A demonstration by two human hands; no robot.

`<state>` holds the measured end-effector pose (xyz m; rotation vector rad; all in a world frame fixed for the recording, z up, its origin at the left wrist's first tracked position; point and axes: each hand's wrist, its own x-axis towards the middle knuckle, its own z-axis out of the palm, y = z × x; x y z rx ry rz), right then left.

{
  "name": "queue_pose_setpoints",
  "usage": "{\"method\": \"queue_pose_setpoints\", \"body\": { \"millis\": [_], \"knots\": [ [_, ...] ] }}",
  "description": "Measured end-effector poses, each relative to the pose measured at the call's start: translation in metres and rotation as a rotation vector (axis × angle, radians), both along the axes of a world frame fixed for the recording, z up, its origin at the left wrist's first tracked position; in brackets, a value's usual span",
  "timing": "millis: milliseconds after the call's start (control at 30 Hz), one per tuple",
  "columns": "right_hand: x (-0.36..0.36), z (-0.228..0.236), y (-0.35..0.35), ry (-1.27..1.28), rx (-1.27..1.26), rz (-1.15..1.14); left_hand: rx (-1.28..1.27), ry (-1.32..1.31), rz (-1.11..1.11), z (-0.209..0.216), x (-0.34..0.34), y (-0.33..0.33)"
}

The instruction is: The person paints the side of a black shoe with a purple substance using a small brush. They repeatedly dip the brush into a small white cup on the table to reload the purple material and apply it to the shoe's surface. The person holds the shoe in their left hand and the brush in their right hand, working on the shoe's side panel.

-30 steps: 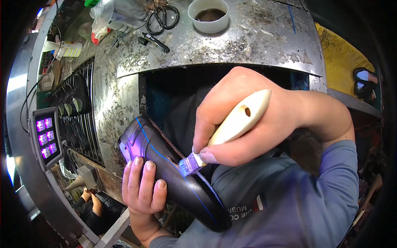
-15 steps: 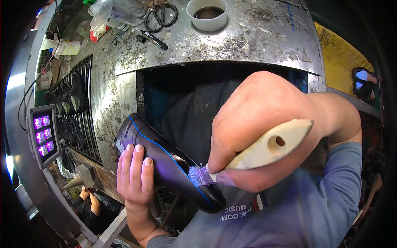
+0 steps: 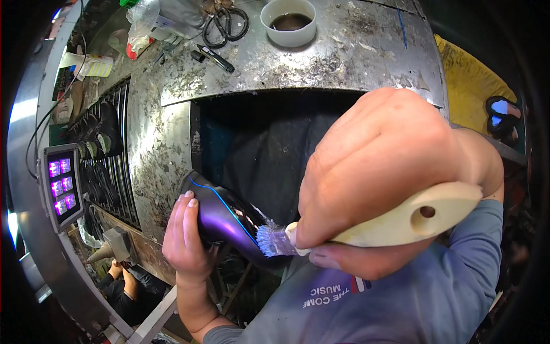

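Observation:
A black shoe upper [image 3: 220, 221] with a blue line along its side is tilted in front of my body, shining violet where light falls on it. My left hand [image 3: 186, 241] grips it from the left, fingers laid over its end; the thumb is hidden. In my right hand [image 3: 372, 166] is a flat paintbrush [image 3: 412, 218] with a pale wooden handle and a hole near its end. Its bluish-white bristles touch the upper beside the blue line, where the black surface looks wet and glossy.
A stained metal bench [image 3: 355, 57] carries a white bowl [image 3: 289, 39] of dark liquid, black-handled scissors [image 3: 206, 26] and a black marker [image 3: 216, 59]. At left stand a lit violet lamp [image 3: 62, 186] and a rack [image 3: 123, 166] with dark shoe parts. Another person's hands [image 3: 123, 278] show lower left.
The shoe upper has been turned and tipped, so its lower end sits farther back and more violet shine shows. My right hand has shifted up and right, with the bristles still at the upper.

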<state>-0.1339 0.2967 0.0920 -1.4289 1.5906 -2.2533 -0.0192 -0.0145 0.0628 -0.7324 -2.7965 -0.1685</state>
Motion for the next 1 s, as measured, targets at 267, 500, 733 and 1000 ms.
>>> {"method": "queue_pose_setpoints", "body": {
  "millis": [267, 500, 733, 1000],
  "knots": [
    [0.002, 0.012, 0.001, 0.073, 0.1, -0.123, 0.159, -0.16, 0.19, -0.009, 0.01, 0.002],
    [-0.01, 0.003, -0.016, 0.222, -0.142, -0.258, 0.408, -0.479, 0.324, -0.011, 0.015, 0.015],
    [-0.023, 0.0, -0.019, 0.362, -0.004, -0.319, 0.567, -0.765, 0.298, 0.002, 0.016, 0.023],
    [-0.028, -0.019, -0.022, 0.365, 0.087, -0.246, 0.959, -1.059, 0.44, 0.004, 0.018, 0.027]
  ]
}}
